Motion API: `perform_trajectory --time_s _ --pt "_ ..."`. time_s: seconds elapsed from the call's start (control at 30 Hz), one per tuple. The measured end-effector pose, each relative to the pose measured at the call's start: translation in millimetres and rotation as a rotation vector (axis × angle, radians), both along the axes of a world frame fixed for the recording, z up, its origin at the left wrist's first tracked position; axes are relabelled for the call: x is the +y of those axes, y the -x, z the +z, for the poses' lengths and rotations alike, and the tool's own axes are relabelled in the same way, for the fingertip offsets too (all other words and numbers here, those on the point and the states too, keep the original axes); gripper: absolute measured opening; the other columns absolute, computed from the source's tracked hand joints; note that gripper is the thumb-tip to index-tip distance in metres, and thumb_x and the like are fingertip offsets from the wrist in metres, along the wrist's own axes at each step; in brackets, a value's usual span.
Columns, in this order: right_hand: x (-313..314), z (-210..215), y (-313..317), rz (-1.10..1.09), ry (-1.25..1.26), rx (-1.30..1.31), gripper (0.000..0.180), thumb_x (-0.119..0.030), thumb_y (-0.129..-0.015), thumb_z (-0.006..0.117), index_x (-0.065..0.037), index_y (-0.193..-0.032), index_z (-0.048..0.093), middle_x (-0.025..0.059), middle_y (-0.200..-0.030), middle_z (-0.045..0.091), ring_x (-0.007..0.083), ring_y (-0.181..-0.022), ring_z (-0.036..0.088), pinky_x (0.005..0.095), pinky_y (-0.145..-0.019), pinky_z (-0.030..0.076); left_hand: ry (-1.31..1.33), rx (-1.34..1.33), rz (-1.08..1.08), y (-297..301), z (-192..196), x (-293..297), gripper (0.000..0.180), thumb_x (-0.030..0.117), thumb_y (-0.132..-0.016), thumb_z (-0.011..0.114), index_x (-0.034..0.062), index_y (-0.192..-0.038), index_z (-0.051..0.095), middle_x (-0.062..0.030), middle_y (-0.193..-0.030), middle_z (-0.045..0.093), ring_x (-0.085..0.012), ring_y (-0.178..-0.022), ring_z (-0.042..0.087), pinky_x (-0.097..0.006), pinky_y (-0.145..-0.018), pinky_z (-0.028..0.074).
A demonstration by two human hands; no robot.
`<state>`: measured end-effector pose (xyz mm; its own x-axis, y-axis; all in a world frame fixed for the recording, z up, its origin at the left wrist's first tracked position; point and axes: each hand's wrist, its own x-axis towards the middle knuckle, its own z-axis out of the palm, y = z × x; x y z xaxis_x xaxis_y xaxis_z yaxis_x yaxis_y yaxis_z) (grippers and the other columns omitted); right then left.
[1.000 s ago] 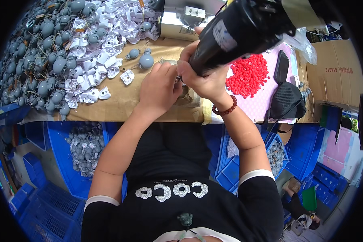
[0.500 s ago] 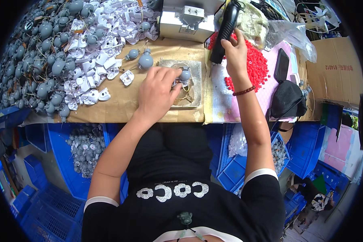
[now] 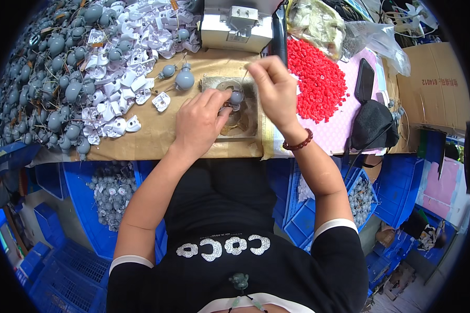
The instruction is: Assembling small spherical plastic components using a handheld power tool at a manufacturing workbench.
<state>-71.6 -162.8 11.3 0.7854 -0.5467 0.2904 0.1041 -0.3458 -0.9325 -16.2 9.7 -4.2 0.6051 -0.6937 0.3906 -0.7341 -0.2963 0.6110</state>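
My left hand [image 3: 197,124] is closed, its thumb and fingers gripping a small grey round-bodied plastic part [image 3: 236,97]. That part sits over a square metal plate [image 3: 228,131] with a worn, stained top. Just right of it, my right hand [image 3: 274,93] is raised and slightly blurred, thumb and forefinger pinched on what looks like a thin wire [image 3: 245,72] running up from the part. A black handheld tool [image 3: 279,34], like an electric screwdriver, is by the white machine. Left of the plate lie a larger grey round part [image 3: 184,79] and a white shell piece [image 3: 161,101].
Heaps of grey round parts [image 3: 52,78] and white plastic shells [image 3: 120,78] cover the left side. The white machine [image 3: 236,36] stands behind the plate. To the right are red small pieces [image 3: 318,78], a phone [image 3: 365,79], a black pouch [image 3: 373,128] and a cardboard box [image 3: 436,88].
My right hand has let go of the black tool, now by the machine, and moved left to pinch the thin wire. My left hand keeps its grip on the grey part.
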Motion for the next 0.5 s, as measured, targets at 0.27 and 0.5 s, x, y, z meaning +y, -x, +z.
perform_trajectory --time_s 0.27,0.5 --pt "-62.7 19.7 10.6 0.331 -0.083 0.241 0.021 -0.02 -0.096 0.068 0.0 -0.098 0.072 0.0028 -0.088 0.071 0.0085 -0.074 0.062 0.0252 -0.067 0.051 -0.009 0.072 -0.037 1.1 33.9 66.1 0.031 0.004 -0.081 0.075 0.0057 -0.11 0.067 -0.0099 -0.097 0.066 -0.0283 -0.078 0.066 -0.037 -0.068 0.053" --pt "-126.5 -15.0 37.4 0.097 0.756 0.537 0.017 -0.011 -0.086 0.069 -0.004 -0.101 0.073 0.0133 -0.09 0.066 0.0327 -0.085 0.065 0.0421 -0.075 0.051 -0.776 0.135 -0.065 -22.6 125.8 198.3 0.034 0.001 -0.073 0.076 0.0032 -0.106 0.068 -0.0118 -0.095 0.066 -0.0322 -0.086 0.063 -0.039 -0.077 0.051"
